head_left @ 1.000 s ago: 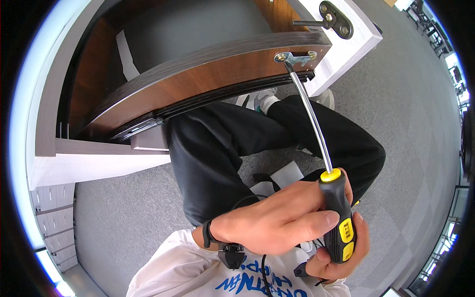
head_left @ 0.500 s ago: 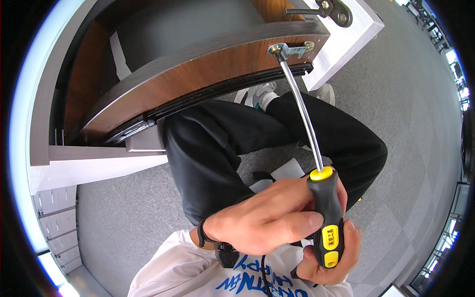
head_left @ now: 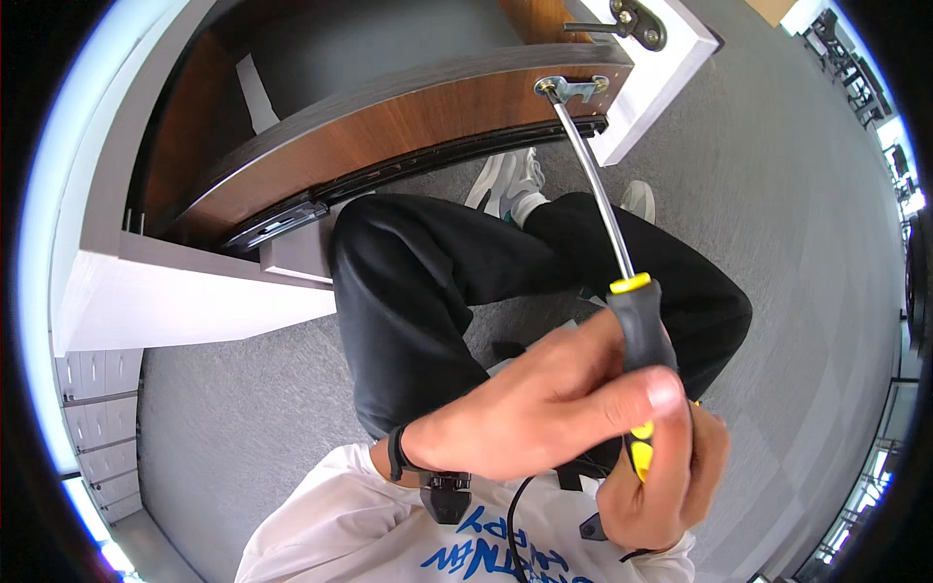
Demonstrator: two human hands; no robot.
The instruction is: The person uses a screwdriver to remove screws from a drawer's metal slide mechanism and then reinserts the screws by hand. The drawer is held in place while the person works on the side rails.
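Observation:
A long screwdriver [head_left: 593, 185] with a black and yellow handle [head_left: 641, 325] runs from my hands up to a small metal bracket [head_left: 569, 87] on the edge of a brown wooden door [head_left: 408, 126]. Its tip rests on the bracket. My left hand [head_left: 554, 408], with a dark strap at the wrist, wraps round the handle's middle. My right hand [head_left: 671, 476] grips the handle's lower end from beneath and is partly hidden by the left hand.
A metal door handle [head_left: 632, 19] sticks out above the bracket, on the white frame [head_left: 671, 58]. A white ledge [head_left: 185, 301] lies at left. My legs in black trousers [head_left: 418, 282] and light shoes [head_left: 505, 180] rest on grey carpet [head_left: 797, 194].
My left hand's fingers have closed further over the handle, hiding more of its yellow. The screwdriver's tip has stayed on the bracket.

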